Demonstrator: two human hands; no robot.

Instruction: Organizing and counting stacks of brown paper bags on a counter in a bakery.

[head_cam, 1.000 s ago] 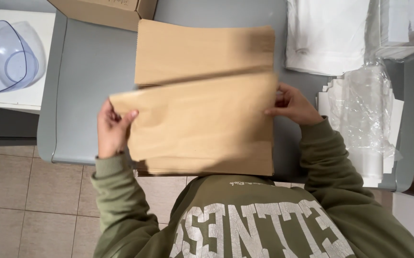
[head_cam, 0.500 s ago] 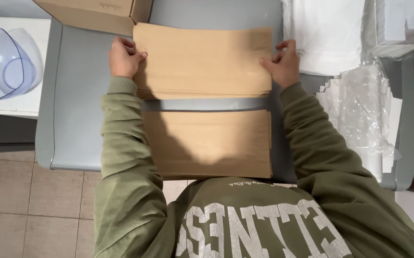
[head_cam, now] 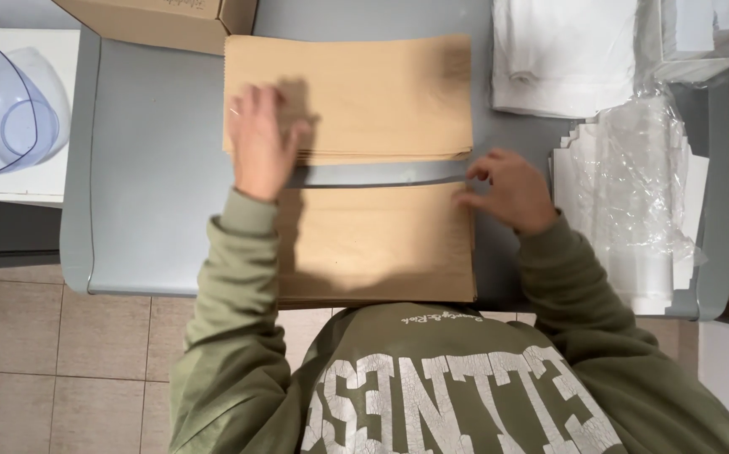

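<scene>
On the worktop [head_cam: 154, 168], the far stack of paper bags [head_cam: 364, 92] lies under the left hand [head_cam: 261, 143], the near stack [head_cam: 381, 244] just left of the right hand [head_cam: 507, 189], a cardboard box [head_cam: 163, 21] beyond the left hand, plastic-wrapped sheets [head_cam: 633, 193] right of the right hand.

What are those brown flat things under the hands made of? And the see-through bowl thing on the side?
The far stack of brown sheets under the left hand and the near stack by the right hand look like matte kraft paper: flat tan colour, thin layered edges, no shine. They may be bags or envelopes. The clear bowl looks like glossy transparent plastic, though it might be glass.
</scene>
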